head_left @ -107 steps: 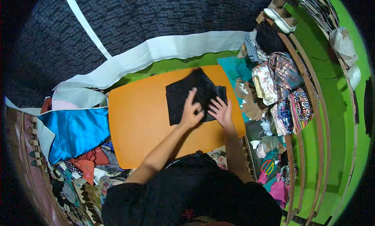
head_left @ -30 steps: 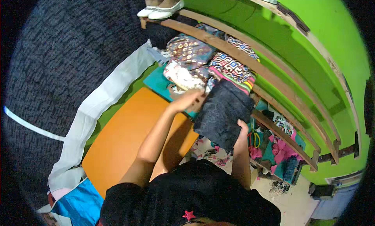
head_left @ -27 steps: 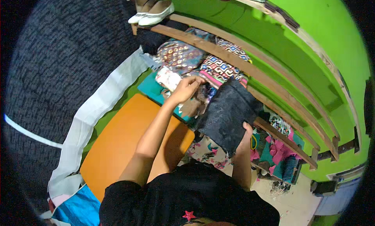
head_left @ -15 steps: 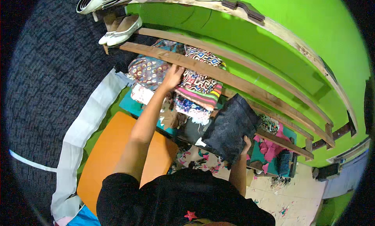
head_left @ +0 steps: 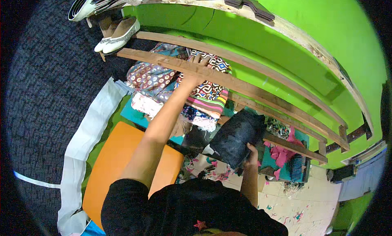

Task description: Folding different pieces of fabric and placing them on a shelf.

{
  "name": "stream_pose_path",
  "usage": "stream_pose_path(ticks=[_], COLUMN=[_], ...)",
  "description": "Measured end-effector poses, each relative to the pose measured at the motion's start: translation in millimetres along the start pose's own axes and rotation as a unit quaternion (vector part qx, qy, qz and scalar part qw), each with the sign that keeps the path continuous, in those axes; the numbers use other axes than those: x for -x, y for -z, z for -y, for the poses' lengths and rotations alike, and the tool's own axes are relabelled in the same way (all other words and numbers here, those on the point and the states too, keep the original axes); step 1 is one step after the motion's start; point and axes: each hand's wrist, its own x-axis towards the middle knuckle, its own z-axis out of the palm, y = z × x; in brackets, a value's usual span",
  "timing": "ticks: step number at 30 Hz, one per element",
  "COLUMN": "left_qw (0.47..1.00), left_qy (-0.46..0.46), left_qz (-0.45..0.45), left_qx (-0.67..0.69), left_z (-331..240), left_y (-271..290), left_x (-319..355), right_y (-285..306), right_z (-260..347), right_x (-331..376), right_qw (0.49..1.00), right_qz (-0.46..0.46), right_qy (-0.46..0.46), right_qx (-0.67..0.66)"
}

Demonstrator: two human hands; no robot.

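Note:
My left hand (head_left: 192, 78) reaches beneath a wooden slat (head_left: 171, 63), which crosses in front of its middle. Its fingers show beyond the slat, stretched out and resting on a folded cloth with a bold geometric pattern (head_left: 210, 89). My right hand (head_left: 252, 155) grips the near right edge of a folded black cloth (head_left: 237, 136), thumb on top. Left of the patterned cloth lies a grey-brown cloth with round dots (head_left: 153, 76). Striped cloth (head_left: 206, 105) and white frayed cloth (head_left: 145, 105) are stacked below.
White-and-brown shoes (head_left: 120, 36) stand at the rack's far left end. An orange panel (head_left: 118, 166) is below my left arm. Pink cloth (head_left: 286, 150) and scraps lie on the right. Slats and a rough wooden shelf edge (head_left: 294, 34) run along the green wall.
My left hand has moved right and farther in, from the edge between the cloths onto the geometric one. My right hand and the black cloth have shifted slightly left, and the cloth looks more folded.

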Motion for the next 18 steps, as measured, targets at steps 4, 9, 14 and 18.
stream_pose_path(ticks=[4, 9, 14, 18], left_qw=[0.997, 0.994, 0.989, 0.98], left_qy=[0.056, 0.026, 0.043, 0.048], left_qz=[-0.016, 0.029, 0.112, 0.049], left_qx=[-0.058, -0.106, -0.085, -0.187], left_z=[-23, -16, -21, 6], left_y=[-12, -22, -25, -50], left_x=[7, 17, 17, 22], right_y=[-7, 32, 6, -80], right_z=[3, -6, -5, -4], right_x=[-1, -23, -66, -90], right_qw=[0.994, 0.998, 0.994, 0.976], right_qz=[-0.039, 0.001, 0.088, 0.148], right_qy=[-0.094, -0.068, -0.043, -0.156], right_qx=[0.044, 0.005, 0.041, 0.017])
